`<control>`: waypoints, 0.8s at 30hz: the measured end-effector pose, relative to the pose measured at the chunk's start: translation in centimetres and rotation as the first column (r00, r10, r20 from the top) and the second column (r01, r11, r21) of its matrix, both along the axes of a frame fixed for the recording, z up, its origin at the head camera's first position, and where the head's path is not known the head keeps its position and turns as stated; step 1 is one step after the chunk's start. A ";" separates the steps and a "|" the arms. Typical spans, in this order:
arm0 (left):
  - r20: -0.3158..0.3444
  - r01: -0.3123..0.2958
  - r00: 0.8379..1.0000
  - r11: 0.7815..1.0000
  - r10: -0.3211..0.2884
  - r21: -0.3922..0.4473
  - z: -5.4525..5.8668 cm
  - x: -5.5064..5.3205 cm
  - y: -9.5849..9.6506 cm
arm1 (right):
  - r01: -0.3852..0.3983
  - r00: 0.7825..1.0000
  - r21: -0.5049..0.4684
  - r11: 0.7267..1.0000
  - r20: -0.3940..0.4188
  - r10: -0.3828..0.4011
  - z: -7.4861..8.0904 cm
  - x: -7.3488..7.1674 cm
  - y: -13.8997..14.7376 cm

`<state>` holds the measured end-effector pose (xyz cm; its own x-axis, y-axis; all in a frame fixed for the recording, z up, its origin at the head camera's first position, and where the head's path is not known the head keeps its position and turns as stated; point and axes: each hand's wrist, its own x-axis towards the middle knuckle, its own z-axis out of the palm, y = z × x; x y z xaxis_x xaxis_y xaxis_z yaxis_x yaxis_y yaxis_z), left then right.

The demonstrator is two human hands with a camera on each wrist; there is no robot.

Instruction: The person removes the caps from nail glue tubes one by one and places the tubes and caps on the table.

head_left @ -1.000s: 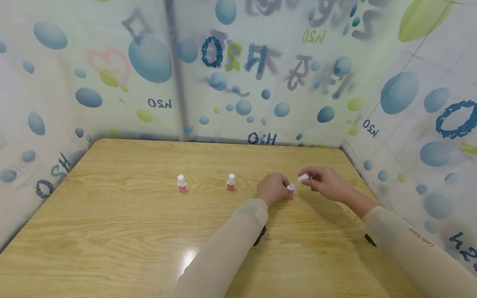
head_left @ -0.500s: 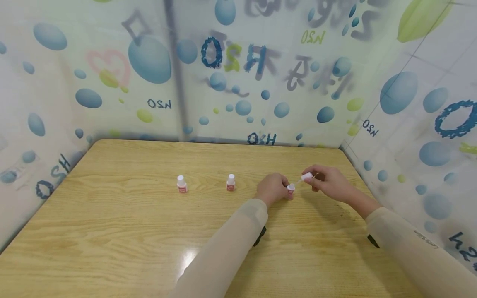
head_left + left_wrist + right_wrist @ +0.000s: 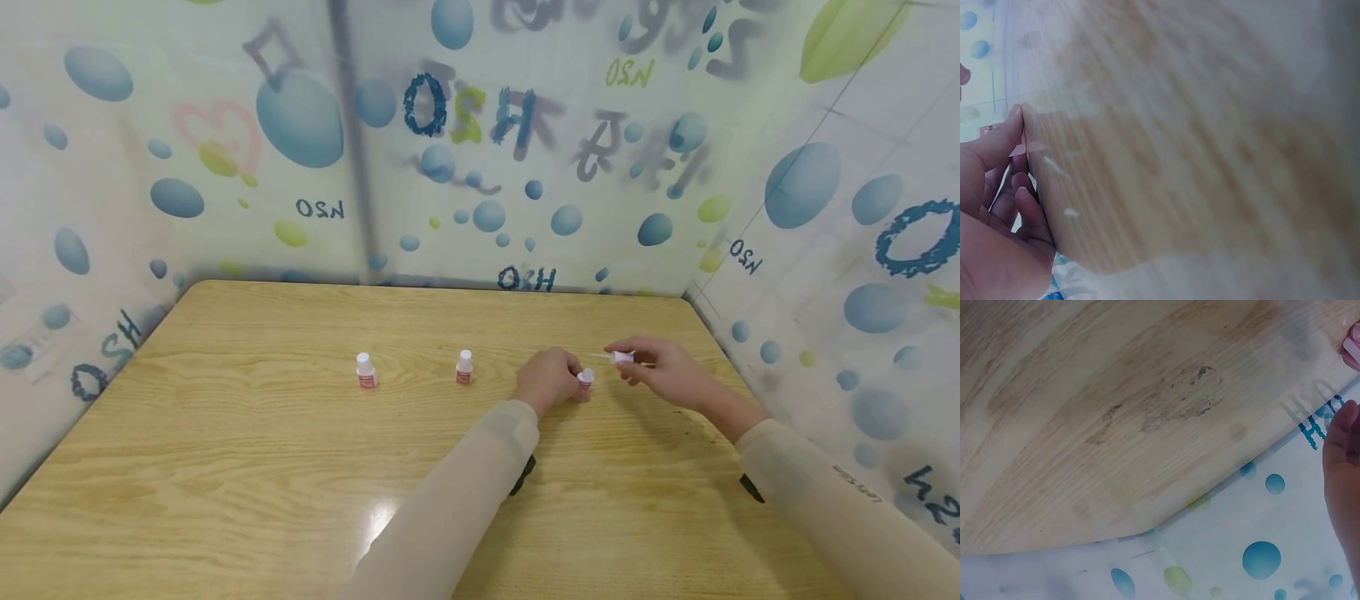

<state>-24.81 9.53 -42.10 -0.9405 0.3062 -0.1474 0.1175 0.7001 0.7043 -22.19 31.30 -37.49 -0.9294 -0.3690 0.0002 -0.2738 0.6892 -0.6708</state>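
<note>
In the head view, my left hand (image 3: 550,379) holds a small uncapped bottle (image 3: 585,381) with a white neck and red label on the table. The left wrist view shows the thumb and fingers of the left hand (image 3: 997,200) at the bottle, which they partly cover. Just to the right, my right hand (image 3: 662,367) pinches a white cap (image 3: 622,357). A thin pale stem (image 3: 600,356) extends leftward from that cap, above the bottle's mouth and apart from it. Only an edge of the right hand (image 3: 1341,462) appears in the right wrist view; the cap is hidden there.
Two similar capped bottles stand upright to the left, one nearer bottle (image 3: 464,367) and one farther bottle (image 3: 366,371). The wood-grain table (image 3: 247,467) meets patterned walls (image 3: 480,192) at its back and sides. Dark marks (image 3: 1179,406) spot the tabletop near the right arm.
The right hand has drawn the cap slightly rightward and tipped it, so its stem swings from slanting down at the bottle's mouth to nearly level. The left hand and bottle stay put.
</note>
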 end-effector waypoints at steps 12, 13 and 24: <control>0.012 -0.002 1.000 1.000 0.002 -0.002 0.0 -0.1 0.1 | 0.123 0.989 0.007 0.992 0.087 -0.123 -1.6 -0.4 -0.5; 0.011 0.000 1.000 1.000 0.000 0.000 -0.1 -0.2 0.2 | 0.129 0.985 0.000 0.992 0.111 -0.129 -1.7 -0.4 -0.5; -0.003 0.004 1.000 1.000 -0.004 -0.018 -0.4 -0.3 0.2 | 0.158 0.963 -0.036 0.987 0.226 -0.146 -3.1 -0.5 -1.6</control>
